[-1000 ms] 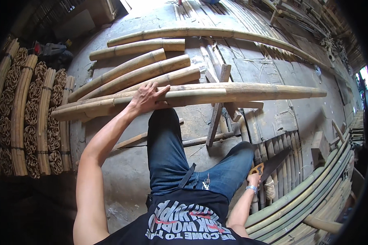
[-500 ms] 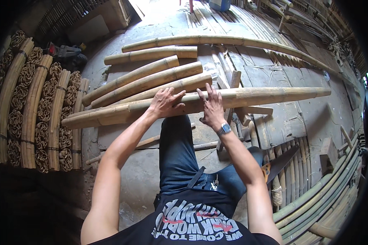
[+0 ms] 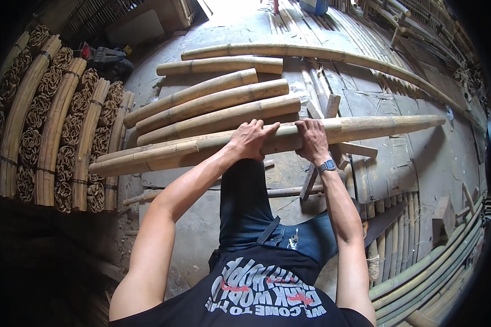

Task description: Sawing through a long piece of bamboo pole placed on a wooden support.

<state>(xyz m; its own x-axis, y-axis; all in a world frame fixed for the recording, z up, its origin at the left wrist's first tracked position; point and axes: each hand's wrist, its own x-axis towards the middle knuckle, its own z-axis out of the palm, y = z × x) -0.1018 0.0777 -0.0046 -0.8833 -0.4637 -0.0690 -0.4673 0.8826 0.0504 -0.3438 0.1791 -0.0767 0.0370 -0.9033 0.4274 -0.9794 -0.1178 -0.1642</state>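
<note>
A long, thick bamboo pole (image 3: 376, 127) lies crosswise in front of me, its right part over a wooden trestle (image 3: 331, 106). My left hand (image 3: 251, 139) is closed over the pole near its middle, thumb along the top. A short gap to the right, my right hand (image 3: 313, 140), with a watch (image 3: 327, 165) at the wrist, grips the pole too, fingers curled over its far side. My bent knee (image 3: 244, 177) is just under the pole, by the left hand; whether they touch is hidden. Beyond the pole lie several shorter bamboo pieces (image 3: 218, 120).
Bundles of split bamboo (image 3: 49, 136) are stacked at the left. Another long bamboo pole (image 3: 338, 56) lies at the back. A handsaw's dark blade (image 3: 386, 219) shows right of my leg, near green bamboo poles (image 3: 420, 272). A blue container (image 3: 314, 6) stands far off.
My fingers, spread flat on the pole before, are now wrapped over it. Both hands have moved slightly right along it. The whole view has also shifted a little.
</note>
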